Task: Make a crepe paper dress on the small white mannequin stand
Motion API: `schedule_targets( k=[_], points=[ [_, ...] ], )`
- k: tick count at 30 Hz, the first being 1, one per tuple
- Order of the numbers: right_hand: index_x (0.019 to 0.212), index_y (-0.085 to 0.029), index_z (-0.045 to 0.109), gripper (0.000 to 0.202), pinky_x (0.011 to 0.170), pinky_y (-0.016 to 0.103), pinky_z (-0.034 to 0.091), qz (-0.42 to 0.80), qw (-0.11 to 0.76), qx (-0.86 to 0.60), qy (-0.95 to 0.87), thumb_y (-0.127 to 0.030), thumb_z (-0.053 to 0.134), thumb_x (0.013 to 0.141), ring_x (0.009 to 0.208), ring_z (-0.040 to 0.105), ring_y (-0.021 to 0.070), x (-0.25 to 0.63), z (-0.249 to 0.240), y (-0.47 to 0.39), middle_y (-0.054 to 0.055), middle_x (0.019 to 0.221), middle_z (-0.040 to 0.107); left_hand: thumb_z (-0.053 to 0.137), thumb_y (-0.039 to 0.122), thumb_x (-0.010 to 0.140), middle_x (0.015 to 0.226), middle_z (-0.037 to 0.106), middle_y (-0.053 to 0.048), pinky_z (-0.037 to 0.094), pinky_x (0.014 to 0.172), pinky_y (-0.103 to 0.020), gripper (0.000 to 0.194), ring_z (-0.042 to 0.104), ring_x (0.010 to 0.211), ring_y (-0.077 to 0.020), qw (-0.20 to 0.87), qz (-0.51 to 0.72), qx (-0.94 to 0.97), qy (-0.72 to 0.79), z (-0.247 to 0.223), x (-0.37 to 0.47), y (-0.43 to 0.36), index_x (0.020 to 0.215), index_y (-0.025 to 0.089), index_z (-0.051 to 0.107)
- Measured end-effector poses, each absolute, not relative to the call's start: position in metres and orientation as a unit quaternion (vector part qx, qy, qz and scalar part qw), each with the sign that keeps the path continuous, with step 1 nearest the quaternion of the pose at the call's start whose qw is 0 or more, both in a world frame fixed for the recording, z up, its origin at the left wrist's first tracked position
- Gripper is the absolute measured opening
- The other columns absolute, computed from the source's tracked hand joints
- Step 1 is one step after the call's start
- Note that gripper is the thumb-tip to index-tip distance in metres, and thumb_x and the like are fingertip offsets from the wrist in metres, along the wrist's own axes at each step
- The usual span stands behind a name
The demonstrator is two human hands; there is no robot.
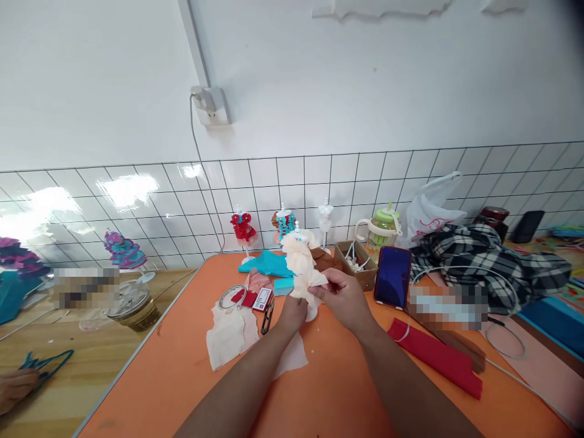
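A small dress form wrapped in cream ruffled paper (299,258) stands upright near the middle of the orange table. My right hand (344,298) pinches a cream flap on its right side between thumb and fingers. At the form's lower front is my left hand (294,311), its fingertips mostly hidden against the cream material. Cream sheets (230,334) lie to the left, beside a tape roll (232,297), a red-and-white box (263,299) and black snips (267,315). Another pale sheet (294,356) lies partly under my left forearm.
Behind stand a red-dressed form (243,228), a blue-trimmed form (285,224) and a bare white form (325,219). Rightward are a cardboard box (365,277), phone (392,277), green-lidded jug (384,228) and red roll (438,359). Another person's hand (17,389) is at far left.
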State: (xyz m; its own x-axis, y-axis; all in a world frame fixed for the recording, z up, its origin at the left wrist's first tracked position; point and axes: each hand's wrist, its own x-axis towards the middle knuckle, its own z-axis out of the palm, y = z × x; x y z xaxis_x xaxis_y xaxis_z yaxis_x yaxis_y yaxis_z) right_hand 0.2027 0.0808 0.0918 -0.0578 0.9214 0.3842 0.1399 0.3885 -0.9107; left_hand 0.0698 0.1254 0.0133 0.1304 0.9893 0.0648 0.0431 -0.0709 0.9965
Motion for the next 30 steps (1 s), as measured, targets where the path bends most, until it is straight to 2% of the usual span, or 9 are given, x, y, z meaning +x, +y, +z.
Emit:
schedule_targets(
  k=[2,4,10,17,20,24,27,30],
  points=[
    [0.083,-0.02,0.069,0.029,0.062,0.029,0.045,0.38,0.548,-0.419,-0.617,-0.045,0.072,0.067,0.067,0.051,0.0163,0.212,0.096,0.081,0.003,0.077,0.06,0.054,0.027,0.087,0.072,0.059,-0.002,0.047,0.066,-0.03,0.02,0.055,0.068,-0.0148,0.492,0.455,0.579,0.464,0.012,0.073,0.115,0.072,0.015,0.06],
    [0.086,-0.02,0.068,0.031,0.066,0.03,0.047,0.418,0.541,-0.394,-0.615,-0.045,0.072,0.068,0.073,0.055,0.0184,0.221,0.102,0.08,0.004,0.08,0.062,0.054,0.029,0.084,0.058,0.05,0.001,0.041,0.059,-0.028,0.028,0.048,0.059,-0.0141,0.486,0.444,0.598,0.458,0.014,0.074,0.101,0.059,0.018,0.052],
    [0.088,-0.019,0.067,0.027,0.071,0.031,0.049,0.421,0.562,-0.362,-0.613,-0.04,0.071,0.071,0.079,0.058,0.0192,0.23,0.115,0.069,0.005,0.087,0.063,0.036,0.049,0.091,0.062,0.044,0.004,0.033,0.055,-0.024,0.035,0.04,0.057,-0.0121,0.46,0.402,0.677,0.412,0.025,0.07,0.073,0.076,0.02,0.048],
    [0.087,-0.019,0.068,0.024,0.059,0.027,0.047,0.354,0.607,-0.416,-0.578,-0.039,0.069,0.073,0.067,0.058,0.0163,0.231,0.124,0.053,0.002,0.073,0.064,0.031,0.048,0.094,0.068,0.044,0.003,0.035,0.06,-0.024,0.038,0.042,0.062,-0.0118,0.43,0.349,0.727,0.406,0.033,0.065,0.064,0.096,0.018,0.054],
    [0.088,-0.019,0.07,0.025,0.059,0.026,0.048,0.345,0.61,-0.426,-0.572,-0.038,0.071,0.073,0.067,0.059,0.0161,0.23,0.121,0.053,0.002,0.075,0.067,0.033,0.049,0.093,0.067,0.042,0.004,0.033,0.057,-0.023,0.037,0.041,0.059,-0.0108,0.469,0.362,0.702,0.395,0.033,0.069,0.062,0.098,0.018,0.053],
    [0.09,-0.02,0.071,0.028,0.065,0.029,0.051,0.377,0.657,-0.376,-0.534,-0.038,0.074,0.069,0.075,0.063,0.0185,0.233,0.119,0.056,0.004,0.085,0.07,0.036,0.05,0.091,0.058,0.033,0.007,0.031,0.05,-0.022,0.036,0.032,0.05,-0.0094,0.563,0.405,0.619,0.368,0.03,0.076,0.06,0.096,0.017,0.048],
    [0.088,-0.019,0.072,0.031,0.066,0.032,0.052,0.461,0.611,-0.363,-0.531,-0.038,0.078,0.064,0.075,0.065,0.0202,0.238,0.12,0.058,0.006,0.085,0.072,0.038,0.051,0.091,0.058,0.033,0.007,0.031,0.049,-0.022,0.036,0.032,0.05,-0.009,0.566,0.412,0.608,0.375,0.031,0.078,0.057,0.094,0.017,0.049],
    [0.08,-0.018,0.074,0.028,0.06,0.029,0.051,0.464,0.595,-0.376,-0.538,-0.037,0.079,0.061,0.068,0.063,0.0182,0.238,0.119,0.06,0.005,0.078,0.072,0.036,0.051,0.091,0.059,0.033,0.007,0.03,0.05,-0.022,0.037,0.032,0.051,-0.0092,0.547,0.401,0.628,0.381,0.035,0.077,0.054,0.095,0.017,0.05]
  ],
)
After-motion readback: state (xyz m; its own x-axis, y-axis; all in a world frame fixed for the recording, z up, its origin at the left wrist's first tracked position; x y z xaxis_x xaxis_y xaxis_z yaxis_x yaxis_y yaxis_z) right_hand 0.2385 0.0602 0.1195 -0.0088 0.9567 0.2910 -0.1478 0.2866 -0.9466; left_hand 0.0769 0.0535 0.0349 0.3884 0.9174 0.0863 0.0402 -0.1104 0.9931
